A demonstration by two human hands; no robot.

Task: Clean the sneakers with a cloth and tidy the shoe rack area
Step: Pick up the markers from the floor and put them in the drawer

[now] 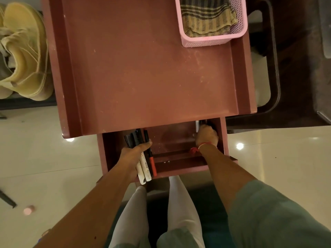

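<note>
An open drawer (179, 167) sticks out under a reddish-brown cabinet top (146, 72). My left hand (133, 154) grips a bundle of markers (146, 158), white, black and red, at the drawer's left side. My right hand (206, 136) reaches deep into the drawer's right back corner, fingers curled around a dark and silver item (198, 125) that is mostly hidden under the cabinet top. A striped cloth (206, 15) lies in a pink mesh basket (206, 40) at the top's far right. Pale yellow sneakers (23, 51) sit on a rack at the left.
A dark chair or stool (279, 86) stands right of the cabinet. Glossy tiled floor (44, 149) surrounds it, with a small pink round object (28, 210) and a dark strip (7, 198) at the lower left. My legs are below the drawer.
</note>
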